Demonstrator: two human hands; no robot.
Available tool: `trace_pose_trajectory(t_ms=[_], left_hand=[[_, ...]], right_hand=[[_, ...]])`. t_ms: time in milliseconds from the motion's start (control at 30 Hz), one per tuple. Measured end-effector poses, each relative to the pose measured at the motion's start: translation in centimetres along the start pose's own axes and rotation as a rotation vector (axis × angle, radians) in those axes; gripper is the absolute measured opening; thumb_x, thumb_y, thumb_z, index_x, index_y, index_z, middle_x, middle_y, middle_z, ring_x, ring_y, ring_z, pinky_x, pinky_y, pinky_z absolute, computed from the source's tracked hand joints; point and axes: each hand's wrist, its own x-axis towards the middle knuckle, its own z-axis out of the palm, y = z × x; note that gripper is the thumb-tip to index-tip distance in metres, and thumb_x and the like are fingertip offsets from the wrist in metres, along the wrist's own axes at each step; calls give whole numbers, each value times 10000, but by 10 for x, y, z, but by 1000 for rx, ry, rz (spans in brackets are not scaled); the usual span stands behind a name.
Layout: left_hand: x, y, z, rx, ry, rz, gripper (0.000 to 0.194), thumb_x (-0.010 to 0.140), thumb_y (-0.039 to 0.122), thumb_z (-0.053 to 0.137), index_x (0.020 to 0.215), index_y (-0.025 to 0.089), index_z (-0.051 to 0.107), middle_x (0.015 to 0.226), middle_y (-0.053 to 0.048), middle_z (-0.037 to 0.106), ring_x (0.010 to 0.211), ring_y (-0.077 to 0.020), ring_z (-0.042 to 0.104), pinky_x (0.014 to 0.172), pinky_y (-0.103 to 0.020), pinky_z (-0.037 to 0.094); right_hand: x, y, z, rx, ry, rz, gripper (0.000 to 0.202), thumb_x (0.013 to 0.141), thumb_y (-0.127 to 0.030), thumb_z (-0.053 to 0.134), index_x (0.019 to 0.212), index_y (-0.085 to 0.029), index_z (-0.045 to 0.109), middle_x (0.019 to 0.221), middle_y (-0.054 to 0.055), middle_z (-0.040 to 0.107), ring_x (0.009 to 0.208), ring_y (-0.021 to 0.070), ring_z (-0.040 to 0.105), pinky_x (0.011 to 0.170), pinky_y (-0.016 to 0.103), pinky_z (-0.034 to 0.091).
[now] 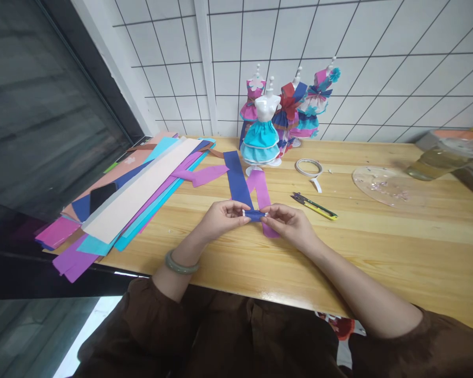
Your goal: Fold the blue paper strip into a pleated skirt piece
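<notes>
No readable text, labels, brands, numbers

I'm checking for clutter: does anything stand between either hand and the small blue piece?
Nothing visible does: the left hand and right hand pinch opposite ends of the small blue piece. The yellow-and-black cutter lies beyond the right hand, not between.
</notes>
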Motion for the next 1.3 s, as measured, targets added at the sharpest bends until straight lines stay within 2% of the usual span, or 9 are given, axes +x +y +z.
trace_pose_trajectory(t_ms=[200,433,767,900,1167,1300], left_hand=[[2,0,1,28,33,-2,304,614,261,684,880,126,625,680,2,563,618,-80,510,600,-214,412],[3,-4,2,93,86,17,273,632,263,664,867,127,634,667,-3,572,608,-82,504,593,-213,407],[2,-6,1,190,97,29,273,661,328,640,838,122,638,717,-38,615,640,-108,541,612,-229,429],[2,-7,1,236,97,26,277,671,343,631,840,124,638,723,-43,621,640,-112,545,609,-230,432],[2,-7,1,194,81,38,244,666,325,635,799,120,637,735,-46,626,657,-118,556,625,-235,438],[3,-8,1,172,89,23,255,668,297,635,856,125,636,738,-45,620,669,-121,560,645,-249,448]], right_hand=[[-1,0,0,-201,55,-123,229,728,-295,604,912,-163,642,720,23,574,662,131,535,609,262,448],[-1,-3,-1,-366,60,-233,204,750,-271,579,916,-180,654,740,41,602,681,149,552,621,275,455],[-1,-3,-3,-433,36,-257,159,779,-248,552,888,-174,640,718,35,595,662,142,542,609,268,439],[-1,-3,-3,-417,27,-262,135,779,-232,548,868,-178,633,805,53,616,743,158,563,658,277,449],[0,-1,-3,-407,13,-223,105,778,-228,540,814,-172,621,772,49,620,714,158,569,646,277,454],[0,-1,-3,-402,14,-228,101,774,-227,541,813,-175,618,767,43,622,706,155,568,637,275,453]])
